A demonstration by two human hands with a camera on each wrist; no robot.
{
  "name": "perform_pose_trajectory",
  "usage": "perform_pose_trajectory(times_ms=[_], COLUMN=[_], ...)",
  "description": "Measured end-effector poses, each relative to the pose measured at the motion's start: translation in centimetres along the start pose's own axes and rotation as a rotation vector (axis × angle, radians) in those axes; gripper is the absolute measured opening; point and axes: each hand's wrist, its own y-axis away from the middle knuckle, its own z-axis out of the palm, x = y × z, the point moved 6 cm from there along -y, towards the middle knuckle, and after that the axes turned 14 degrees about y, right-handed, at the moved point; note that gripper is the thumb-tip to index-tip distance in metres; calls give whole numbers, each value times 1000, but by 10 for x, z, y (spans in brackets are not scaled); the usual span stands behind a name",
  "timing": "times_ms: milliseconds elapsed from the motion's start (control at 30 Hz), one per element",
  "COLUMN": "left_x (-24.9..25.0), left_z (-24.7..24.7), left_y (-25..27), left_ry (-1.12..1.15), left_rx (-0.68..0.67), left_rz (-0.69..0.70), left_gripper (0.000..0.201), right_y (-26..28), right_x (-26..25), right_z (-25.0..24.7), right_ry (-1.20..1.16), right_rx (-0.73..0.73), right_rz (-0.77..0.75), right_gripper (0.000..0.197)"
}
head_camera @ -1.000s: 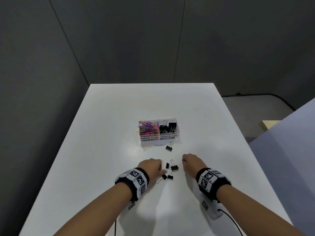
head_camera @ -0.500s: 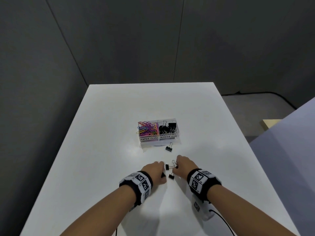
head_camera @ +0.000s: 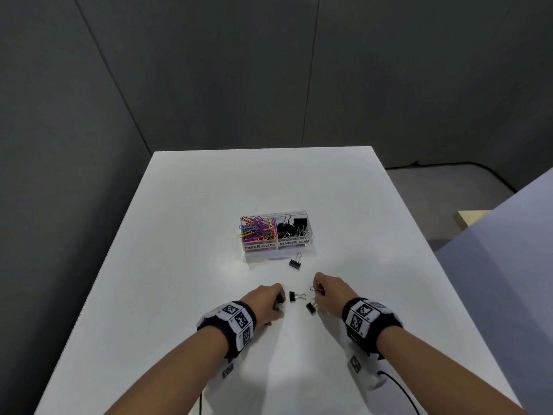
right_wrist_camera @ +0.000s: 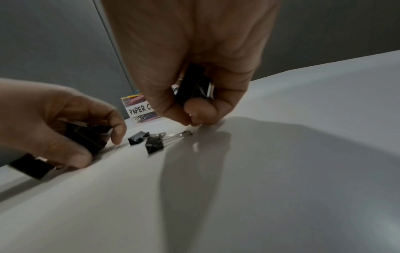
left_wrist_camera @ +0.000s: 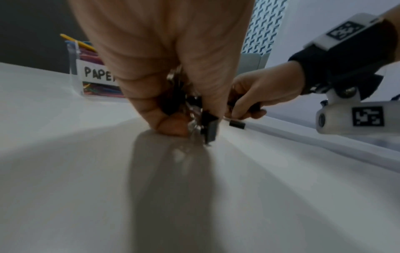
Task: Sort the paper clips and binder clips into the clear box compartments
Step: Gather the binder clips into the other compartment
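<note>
A clear two-part box stands mid-table, coloured paper clips in its left part and black binder clips in its right. One loose binder clip lies just in front of the box. Two more lie between my hands. My left hand curls round black binder clips low on the table. My right hand grips a black binder clip just above the surface.
The white table has its left and right edges close by. A black cable trails from my right wrist at the near edge. Grey walls stand behind, and a pale panel lies to the right.
Both hands closed in on the cluster of clips. My right hand took up one clip and drew back right; my left gathered clips, leaving two between the hands.
</note>
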Motion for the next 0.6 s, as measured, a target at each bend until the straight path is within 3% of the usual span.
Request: perform_pose_trajectory(times_ms=[167,333,433,600], left_x=[2,5,5,3], left_z=[-1,-9,-15,-18], left_y=[5,5,8,29], left_ry=[-48,30,45,-133], left_rx=[75,78,36,-51], left_rz=[78,74,42,-28], left_gripper=[24,8,5,36], right_y=[8,16,17,12], right_x=[-1,-1,-5,-5], right_z=[-1,10,16,11], right_ry=[-74,70,160,151], right_rx=[-9,-87,-124,-119], right_rz=[-66,-139,-177,-158], right_gripper=[7,33,37,21])
